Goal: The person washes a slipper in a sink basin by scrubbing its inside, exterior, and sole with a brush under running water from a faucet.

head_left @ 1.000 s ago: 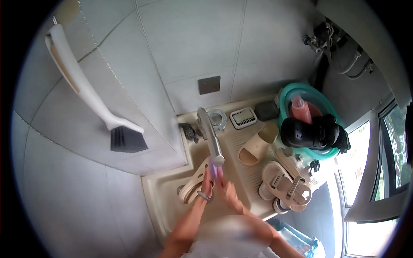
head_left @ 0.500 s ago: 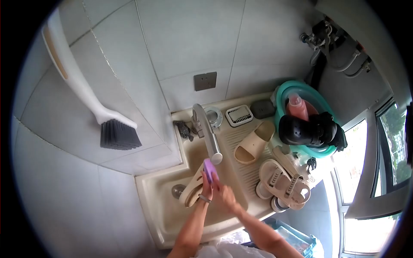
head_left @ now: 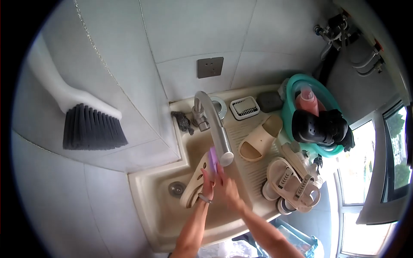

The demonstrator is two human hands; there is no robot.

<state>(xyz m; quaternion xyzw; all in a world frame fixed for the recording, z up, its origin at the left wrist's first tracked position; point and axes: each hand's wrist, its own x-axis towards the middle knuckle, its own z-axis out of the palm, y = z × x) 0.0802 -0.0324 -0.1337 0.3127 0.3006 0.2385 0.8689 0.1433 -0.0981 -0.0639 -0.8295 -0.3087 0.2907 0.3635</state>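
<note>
Over the sink (head_left: 163, 223) a cream clog with holes (head_left: 198, 175) is tilted, its toe end up towards the tap. My left hand (head_left: 207, 185), with a band at the wrist, is closed at the clog's right side. A purple block-like scrubber (head_left: 213, 158) lies against the clog, just below the tap spout. My right hand (head_left: 227, 189) is closed round the scrubber's lower end, close beside my left hand. The fingertips partly hide one another. The curved metal tap (head_left: 219, 137) overhangs both hands.
A cream slide (head_left: 260, 138) lies on the ribbed drainboard, with strappy sandals (head_left: 292, 182) nearer. Behind are a soap dish (head_left: 244, 108) and a teal basin (head_left: 297, 81) holding a pink bottle and black footwear. A white brush with dark bristles (head_left: 92, 129) looms at left.
The view has shifted, and the large white brush looks bigger and farther left. My hands stay together at the clog; the scrubber now lies more upright along it.
</note>
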